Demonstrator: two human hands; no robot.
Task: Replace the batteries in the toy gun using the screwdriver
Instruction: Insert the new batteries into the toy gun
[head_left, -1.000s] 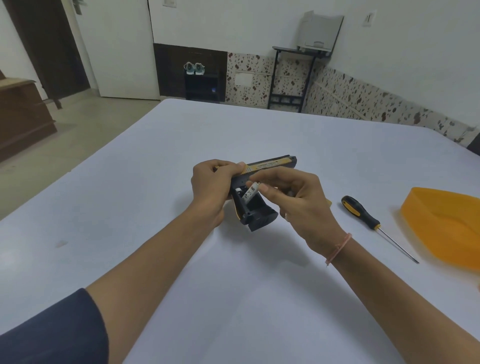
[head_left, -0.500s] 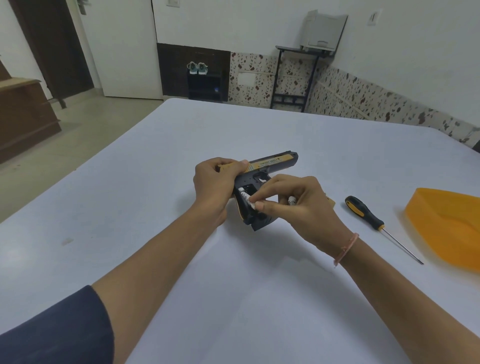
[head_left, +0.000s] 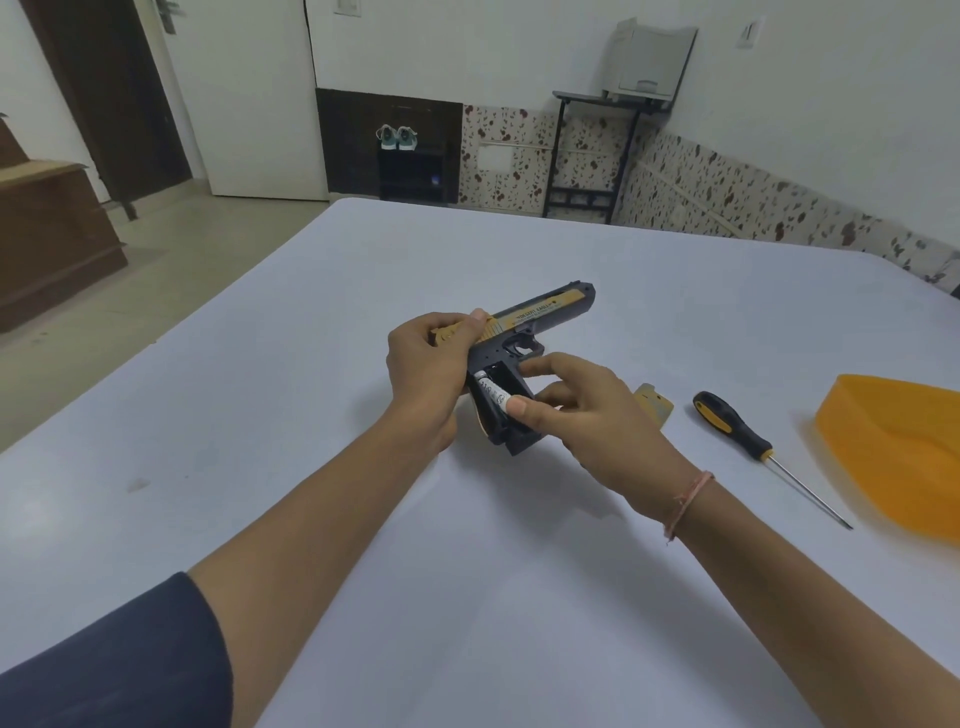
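battery (head_left: 491, 396) in toy gun (head_left: 545, 307) grip

Orange tray (head_left: 893, 452) lies on white table (head_left: 260, 415).

The gun (head_left: 540, 312) is black with a gold slide. The battery (head_left: 491, 396) is white with what may be dark print. Screwdriver (head_left: 732, 428) handle black and yellow, shaft silver. Tray (head_left: 893, 447) orange. Table (head_left: 311, 415) pale lilac-white. Sleeve (head_left: 104, 665) navy. Tiles (head_left: 519, 166) white, speckled maroon.
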